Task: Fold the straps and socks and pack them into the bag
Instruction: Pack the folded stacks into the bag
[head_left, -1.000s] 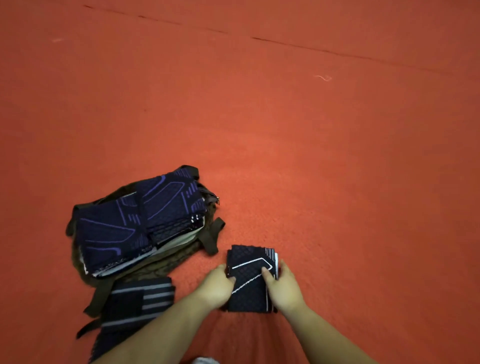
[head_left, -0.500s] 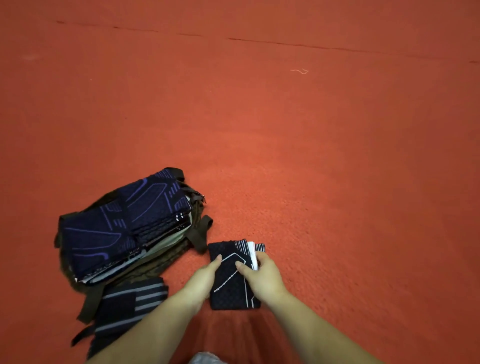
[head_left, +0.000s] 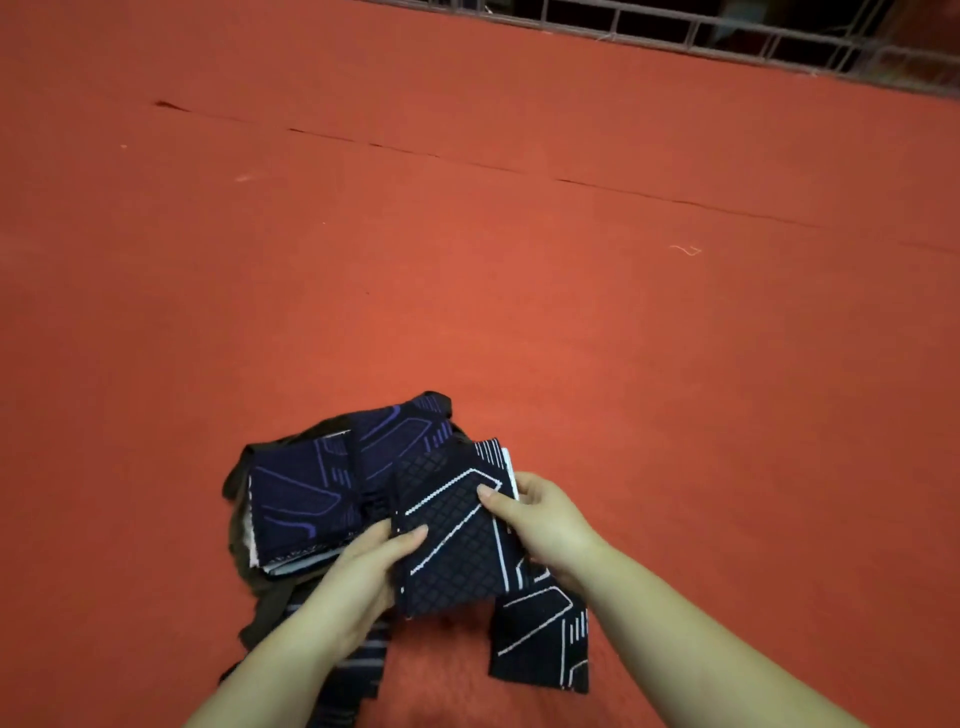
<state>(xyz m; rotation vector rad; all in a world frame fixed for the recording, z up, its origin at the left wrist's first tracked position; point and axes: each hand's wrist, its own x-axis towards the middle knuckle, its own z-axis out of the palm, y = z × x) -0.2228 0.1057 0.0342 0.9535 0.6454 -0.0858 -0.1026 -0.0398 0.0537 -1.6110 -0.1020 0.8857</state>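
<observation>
- Socks, folded into a flat black knitted bundle with white line patterns (head_left: 457, 540), were held up off the floor by both hands, one loose end hanging down below the right wrist.
- Red carpeted floor (head_left: 467, 234) filled nearly all of the view, with a dark seam running across it and a metal railing (head_left: 753, 36) along its far edge.
- An olive-brown fabric bag (head_left: 244, 566) lay on that floor to the left of the hands, its mouth already loaded with folded navy socks patterned in purple lines (head_left: 311, 483).
- A dark strap with grey stripes (head_left: 358, 670) lay nearer the person than the bag, mostly hidden under the left forearm.
- The left hand (head_left: 358, 577) gripped the lower left edge of the bundle, thumb on top and fingers curled beneath.
- The right hand (head_left: 540, 519) pinched the upper right edge, thumb pressed on the patterned face.
- The bundle's long axis ran from near the person up and away, tilted slightly left, and its far left corner already overlapped the navy pile.
- The bag lay just left of and beyond the bundle, nearer the left hand, so my judgement is that a short carry leftward and down would set it on the pile.
</observation>
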